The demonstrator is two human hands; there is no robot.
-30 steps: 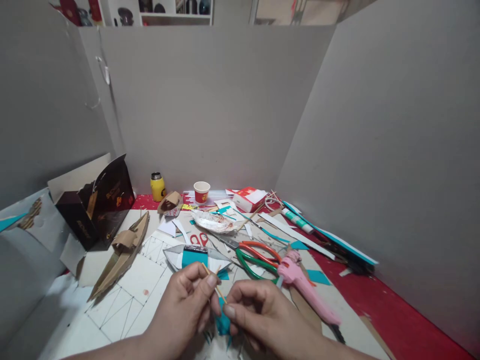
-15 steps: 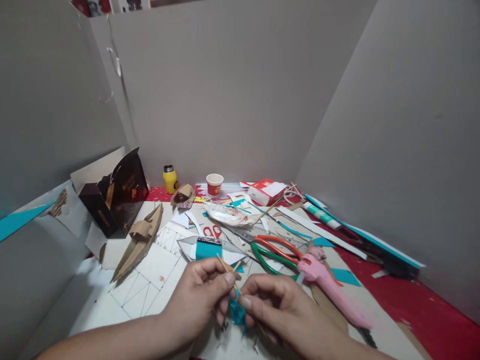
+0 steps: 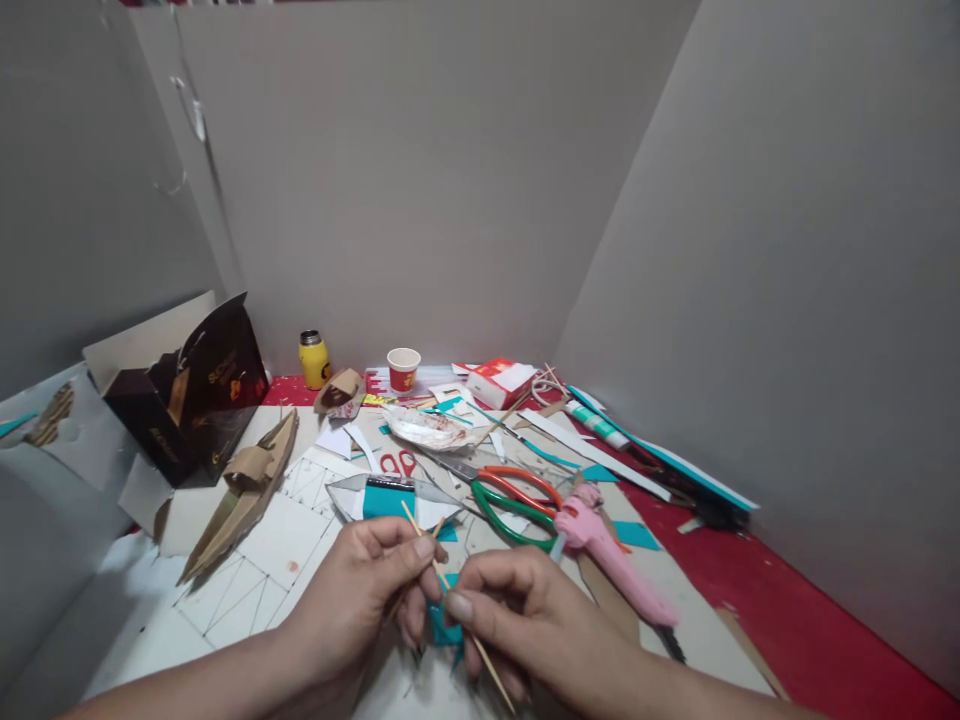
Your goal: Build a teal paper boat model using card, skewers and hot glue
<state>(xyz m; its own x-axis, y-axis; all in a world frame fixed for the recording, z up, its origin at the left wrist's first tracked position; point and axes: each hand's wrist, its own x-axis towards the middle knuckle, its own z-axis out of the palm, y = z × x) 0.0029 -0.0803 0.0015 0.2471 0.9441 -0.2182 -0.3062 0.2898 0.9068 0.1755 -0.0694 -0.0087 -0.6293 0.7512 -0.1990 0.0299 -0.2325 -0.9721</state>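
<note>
My left hand [image 3: 367,580] is closed, pinching a thin wooden stick [image 3: 491,668] between thumb and forefinger. A second, shorter stick [image 3: 439,526] crosses near those fingertips. My right hand [image 3: 532,615] grips the long stick lower down, and its end pokes out below the palm. Beneath the fingers is a shiny teal piece [image 3: 444,630], partly hidden; whether it is held or lying on the board I cannot tell. Just beyond my hands sits a small pointed boat shape [image 3: 346,500] with a teal band. Large shears [image 3: 517,515] with orange and green handles lie to its right.
A pink glue gun [image 3: 615,570] lies right of my hands. Left are a cardboard boat [image 3: 251,490] and a dark box [image 3: 217,400]. Farther back stand a yellow bottle [image 3: 315,362] and paper cup [image 3: 403,372]. Red-handled scissors [image 3: 397,462] and paper scraps lie about. Grey walls enclose the table.
The view has swung to the right, so the table's things sit farther left. More of the long stick shows below my right hand. Both hands keep their pinch.
</note>
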